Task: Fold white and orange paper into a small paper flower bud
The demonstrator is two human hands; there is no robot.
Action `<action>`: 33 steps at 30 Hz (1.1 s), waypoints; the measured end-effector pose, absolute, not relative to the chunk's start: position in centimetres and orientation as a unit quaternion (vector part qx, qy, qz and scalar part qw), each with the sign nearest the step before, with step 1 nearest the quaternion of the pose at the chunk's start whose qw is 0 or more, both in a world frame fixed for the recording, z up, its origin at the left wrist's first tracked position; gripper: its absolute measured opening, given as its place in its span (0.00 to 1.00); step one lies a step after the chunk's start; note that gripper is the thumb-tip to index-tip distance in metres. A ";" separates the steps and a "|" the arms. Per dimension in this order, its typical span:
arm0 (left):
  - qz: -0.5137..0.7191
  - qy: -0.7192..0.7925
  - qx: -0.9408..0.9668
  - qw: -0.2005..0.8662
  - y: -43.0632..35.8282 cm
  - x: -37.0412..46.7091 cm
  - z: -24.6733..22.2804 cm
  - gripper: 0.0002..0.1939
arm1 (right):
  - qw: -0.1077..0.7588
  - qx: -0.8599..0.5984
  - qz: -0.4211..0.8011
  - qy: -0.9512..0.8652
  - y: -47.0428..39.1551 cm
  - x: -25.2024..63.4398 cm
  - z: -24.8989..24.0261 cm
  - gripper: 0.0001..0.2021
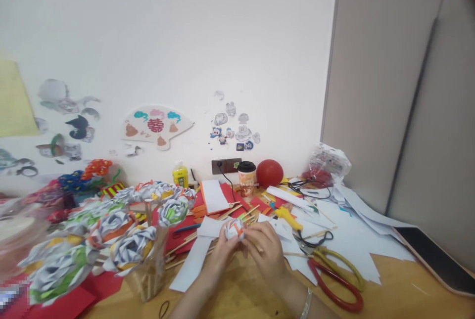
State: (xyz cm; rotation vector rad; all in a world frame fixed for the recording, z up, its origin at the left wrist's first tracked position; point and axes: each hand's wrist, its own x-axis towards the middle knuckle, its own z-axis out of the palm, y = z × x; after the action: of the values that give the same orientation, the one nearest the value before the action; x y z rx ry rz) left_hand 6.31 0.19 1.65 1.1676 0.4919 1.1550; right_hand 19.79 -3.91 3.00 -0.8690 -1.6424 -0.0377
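Observation:
A small paper flower, white with orange strips, is held up over the middle of the table. The fingers of my left hand wrap round its left side. My right hand pinches at its right edge and underside, with the thumb and fingertips close together. Under and behind the hands lie white paper strips and several thin wooden sticks. Whether a stick is fixed to this flower is hidden by the fingers.
Finished paper flowers crowd the left in a clear cup. Scissors and a yellow glue gun with a cord lie right. Behind are a lidded paper cup, a red balloon and a yellow bottle. A phone-like dark slab lies far right.

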 end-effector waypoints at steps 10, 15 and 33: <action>0.497 0.289 0.614 0.541 0.6 6.1 1.5 0.24 | 0.583 -0.354 0.078 -0.727 -2.3 20.5 3.3 0.03; 0.491 0.322 0.598 0.545 0.1 6.1 1.6 0.22 | 0.530 -0.357 -0.054 -0.767 -3.4 20.4 3.5 0.07; 0.503 0.342 0.625 0.489 0.3 5.7 2.1 0.24 | 0.505 -0.349 -0.091 -0.784 -3.0 20.5 3.8 0.04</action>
State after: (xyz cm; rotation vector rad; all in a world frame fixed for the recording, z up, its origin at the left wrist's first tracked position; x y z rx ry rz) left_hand 5.71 0.28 2.08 1.5194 0.8311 1.2225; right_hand 20.46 -2.98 3.82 -0.8417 -1.8933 -0.2196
